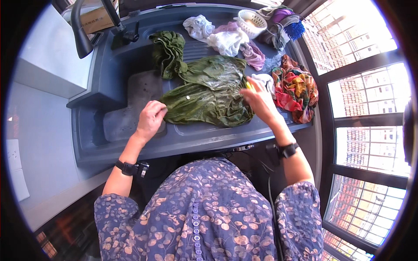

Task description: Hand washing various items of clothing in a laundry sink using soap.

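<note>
A wet dark green garment (pixel 209 102) lies spread over the sink's ribbed board, with pale streaks like suds on it and a small white button-like spot. My left hand (pixel 150 119) is closed at its left edge, fingers pinched on the cloth. Above the garment's right side is my right hand (pixel 261 102), its fingers curled round a small yellow thing (pixel 249 85). Most of that thing is hidden, so its kind cannot be told. A bunched part of green cloth (pixel 169 50) rests at the far left, over the basin's edge.
The grey sink (pixel 89 124) has its basin at left, under a black faucet (pixel 80 32). White cloths (pixel 226 40), a pink cloth (pixel 254 56) and a white perforated basket (pixel 251 24) sit at the back. A multicoloured cloth (pixel 296 89) lies right, beside barred windows (pixel 365 93).
</note>
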Demonstrator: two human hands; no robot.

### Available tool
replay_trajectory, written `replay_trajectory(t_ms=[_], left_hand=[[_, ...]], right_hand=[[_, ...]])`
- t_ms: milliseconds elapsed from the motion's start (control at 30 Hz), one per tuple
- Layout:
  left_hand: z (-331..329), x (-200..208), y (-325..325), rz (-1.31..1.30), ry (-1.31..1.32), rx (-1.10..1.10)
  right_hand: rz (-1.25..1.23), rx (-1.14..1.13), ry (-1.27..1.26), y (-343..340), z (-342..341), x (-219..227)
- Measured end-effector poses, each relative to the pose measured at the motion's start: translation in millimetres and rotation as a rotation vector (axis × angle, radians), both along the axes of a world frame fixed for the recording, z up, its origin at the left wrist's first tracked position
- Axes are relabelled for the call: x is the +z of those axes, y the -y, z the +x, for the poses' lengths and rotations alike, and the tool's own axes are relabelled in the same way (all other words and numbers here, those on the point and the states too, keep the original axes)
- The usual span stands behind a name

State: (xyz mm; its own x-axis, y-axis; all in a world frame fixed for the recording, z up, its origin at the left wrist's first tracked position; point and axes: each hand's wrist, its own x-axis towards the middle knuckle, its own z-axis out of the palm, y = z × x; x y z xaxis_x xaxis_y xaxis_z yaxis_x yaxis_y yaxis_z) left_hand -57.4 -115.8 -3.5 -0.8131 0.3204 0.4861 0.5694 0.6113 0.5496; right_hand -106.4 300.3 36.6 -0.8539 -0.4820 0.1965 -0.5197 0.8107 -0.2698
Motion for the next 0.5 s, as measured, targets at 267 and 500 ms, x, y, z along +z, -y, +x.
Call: replay_trajectory(t_ms=[267, 500], left_hand=[[-57.0, 85.0, -25.8, 1.385, 1.012, -0.322], [-143.7, 99.8, -28.3, 1.271, 1.039, -0.389]], right_hand=[[0.27, -0.222, 0.115, -21.9, 53.2, -33.4], [-0.471, -0.32, -0.028, -33.3, -61.5, 40.5]])
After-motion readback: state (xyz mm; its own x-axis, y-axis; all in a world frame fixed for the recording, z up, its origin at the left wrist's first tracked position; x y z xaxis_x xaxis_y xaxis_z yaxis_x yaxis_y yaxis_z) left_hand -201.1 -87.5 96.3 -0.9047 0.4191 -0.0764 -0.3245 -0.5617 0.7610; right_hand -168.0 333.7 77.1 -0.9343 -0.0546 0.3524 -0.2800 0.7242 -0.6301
